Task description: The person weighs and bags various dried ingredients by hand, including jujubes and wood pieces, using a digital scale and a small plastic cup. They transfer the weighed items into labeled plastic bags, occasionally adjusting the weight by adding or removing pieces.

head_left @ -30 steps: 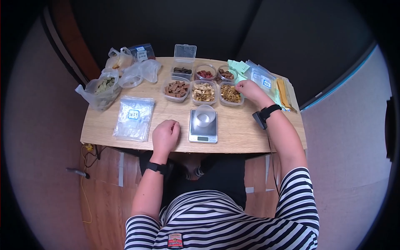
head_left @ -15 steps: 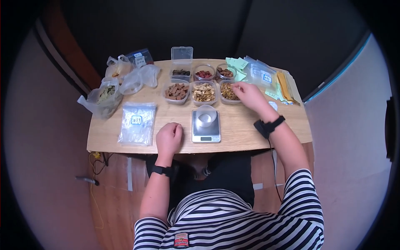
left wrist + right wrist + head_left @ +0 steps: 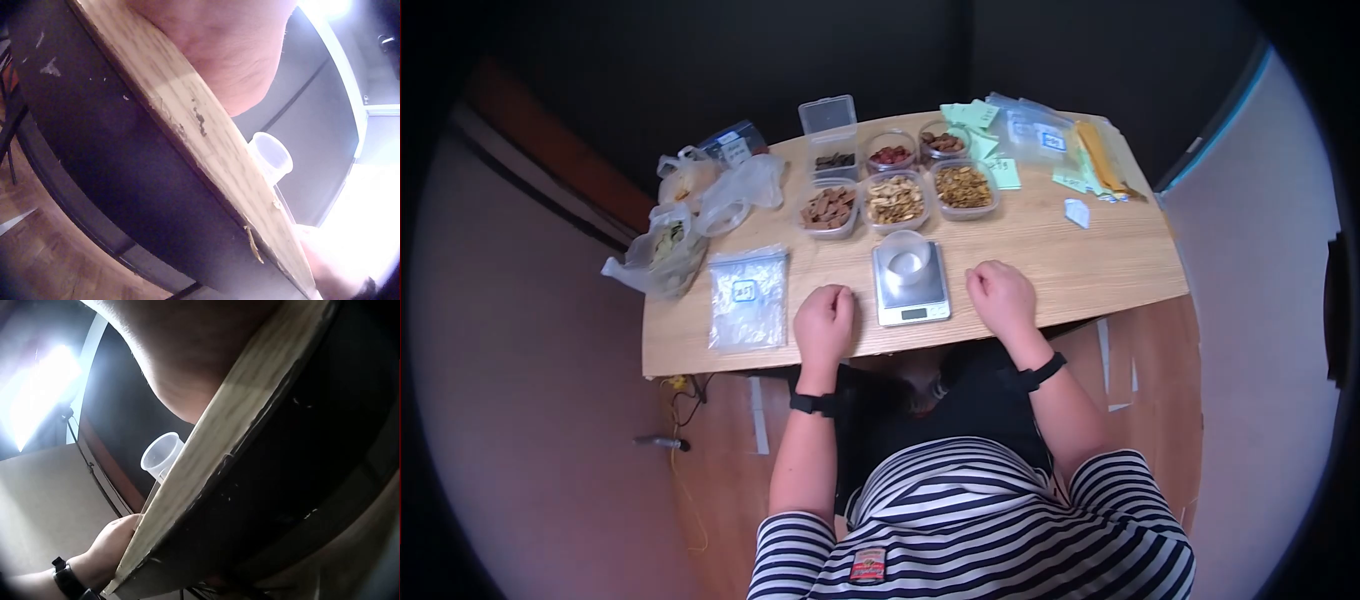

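The left hand point(image 3: 823, 322) rests on the table near its front edge, fingers curled under and thumb on top, holding nothing. On the other side of the scale, the right hand point(image 3: 1003, 297) lies on the tabletop with curled fingers and nothing in view in its grip. Between the hands sits a small digital scale point(image 3: 935, 287) bearing a clear plastic cup point(image 3: 905, 258). Both wrist views also show this cup point(image 3: 270, 156) beyond the table edge. Behind the scale stand tubs of brown chunks point(image 3: 830, 207), pale slices point(image 3: 895, 200) and yellow-brown pieces point(image 3: 966, 188).
Farther back are containers of dark pieces point(image 3: 835, 160), red dried fruit point(image 3: 890, 155) and brown pieces point(image 3: 941, 142). Labelled zip bags point(image 3: 747, 300) lie at left, near plastic bags point(image 3: 662, 250). Green slips point(image 3: 1003, 174), more zip bags point(image 3: 1035, 135) and a yellow packet point(image 3: 1100, 158) lie at right.
The right hand has left the tub of yellow-brown pieces and come back to the table's front, right of the scale. The left hand stays at its place; the head view has shifted.
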`<state>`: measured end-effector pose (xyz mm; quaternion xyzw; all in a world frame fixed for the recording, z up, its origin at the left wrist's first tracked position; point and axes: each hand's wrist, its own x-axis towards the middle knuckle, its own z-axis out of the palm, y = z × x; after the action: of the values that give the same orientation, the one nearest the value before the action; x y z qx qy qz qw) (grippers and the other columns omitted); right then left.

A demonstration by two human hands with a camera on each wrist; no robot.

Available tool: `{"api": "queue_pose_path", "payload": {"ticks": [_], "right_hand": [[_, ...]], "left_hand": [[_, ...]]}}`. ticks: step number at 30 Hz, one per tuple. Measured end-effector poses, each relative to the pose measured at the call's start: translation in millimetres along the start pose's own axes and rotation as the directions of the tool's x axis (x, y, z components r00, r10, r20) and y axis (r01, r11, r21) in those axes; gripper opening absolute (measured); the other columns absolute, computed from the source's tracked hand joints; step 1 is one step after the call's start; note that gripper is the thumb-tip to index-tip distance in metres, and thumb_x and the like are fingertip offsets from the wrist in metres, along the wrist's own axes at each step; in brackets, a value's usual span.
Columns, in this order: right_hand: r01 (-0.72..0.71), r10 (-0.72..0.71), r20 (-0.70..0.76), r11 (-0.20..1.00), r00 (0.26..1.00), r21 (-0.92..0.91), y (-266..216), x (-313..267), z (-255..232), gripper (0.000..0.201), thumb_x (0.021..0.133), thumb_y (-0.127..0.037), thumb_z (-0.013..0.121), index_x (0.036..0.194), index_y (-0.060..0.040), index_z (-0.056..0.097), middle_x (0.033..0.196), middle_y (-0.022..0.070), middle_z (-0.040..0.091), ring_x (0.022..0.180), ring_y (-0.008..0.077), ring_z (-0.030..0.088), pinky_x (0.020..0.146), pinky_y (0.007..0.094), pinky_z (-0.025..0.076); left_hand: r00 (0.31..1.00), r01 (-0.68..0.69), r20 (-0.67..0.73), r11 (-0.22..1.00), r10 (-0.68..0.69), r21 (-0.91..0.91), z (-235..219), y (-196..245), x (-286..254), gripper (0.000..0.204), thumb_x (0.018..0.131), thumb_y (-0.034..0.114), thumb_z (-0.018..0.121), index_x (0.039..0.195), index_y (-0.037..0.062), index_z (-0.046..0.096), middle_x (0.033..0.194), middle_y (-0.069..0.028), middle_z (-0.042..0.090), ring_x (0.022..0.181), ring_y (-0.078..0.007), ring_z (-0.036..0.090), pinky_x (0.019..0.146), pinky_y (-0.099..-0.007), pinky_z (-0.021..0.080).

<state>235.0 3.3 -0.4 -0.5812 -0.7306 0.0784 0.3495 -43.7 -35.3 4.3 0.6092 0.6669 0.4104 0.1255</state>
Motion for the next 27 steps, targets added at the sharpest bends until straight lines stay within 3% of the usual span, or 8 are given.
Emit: {"api": "queue_pose_path", "payload": {"ticks": [16, 19, 25, 27], "right_hand": [[-0.011, 0.012, -0.016, 0.999, 1.0, 0.049, -0.9, -0.4, -2.1, 0.025, 0.091, -0.021, 0.066, 0.072, -0.0054, 0.062, 0.072, 0.0115, 0.063, 0.072, 0.0336, 0.062, 0.063, 0.0454, 0.048], [-0.003, 0.006, -0.046, 0.998, 0.999, 0.057, -1.1, -0.9, -0.2, 0.024, 0.09, -0.021, 0.066, 0.072, -0.0054, 0.063, 0.073, 0.0122, 0.064, 0.073, 0.0342, 0.063, 0.063, 0.0466, 0.049], [-0.063, 0.063, -0.035, 0.998, 0.997, -0.019, -1.6, -1.7, -3.2, 0.026, 0.09, -0.024, 0.064, 0.072, -0.0055, 0.064, 0.075, 0.0123, 0.065, 0.075, 0.0341, 0.065, 0.065, 0.0478, 0.051], [-0.022, 0.022, -0.033, 0.999, 0.999, 0.029, 0.1, -1.9, -2.2, 0.026, 0.09, -0.025, 0.064, 0.072, -0.0059, 0.064, 0.076, 0.0114, 0.066, 0.075, 0.0335, 0.065, 0.066, 0.0479, 0.051]], "left_hand": [[1.0, -0.021, 0.006, 0.998, 0.021, 0.066, 0.6, 1.4, -0.9, 0.024, 0.094, 0.025, 0.062, 0.091, 0.0033, 0.072, 0.084, -0.0153, 0.069, 0.08, -0.0343, 0.067, 0.073, -0.0417, 0.053], [0.999, -0.037, 0.0, 0.998, 0.037, 0.054, 0.3, 1.5, -1.5, 0.021, 0.092, 0.023, 0.063, 0.086, 0.0046, 0.072, 0.084, -0.015, 0.069, 0.081, -0.0358, 0.066, 0.072, -0.045, 0.052], [0.999, 0.028, 0.016, 0.998, -0.029, 0.059, 0.0, 3.5, -1.5, 0.026, 0.095, 0.027, 0.061, 0.091, 0.0031, 0.072, 0.085, -0.0172, 0.07, 0.08, -0.0351, 0.068, 0.073, -0.041, 0.052], [0.999, 0.022, 0.028, 0.998, -0.024, 0.057, 0.4, 1.8, -1.8, 0.026, 0.095, 0.026, 0.061, 0.092, 0.0027, 0.073, 0.086, -0.0167, 0.07, 0.081, -0.0344, 0.068, 0.073, -0.0402, 0.052]]}}
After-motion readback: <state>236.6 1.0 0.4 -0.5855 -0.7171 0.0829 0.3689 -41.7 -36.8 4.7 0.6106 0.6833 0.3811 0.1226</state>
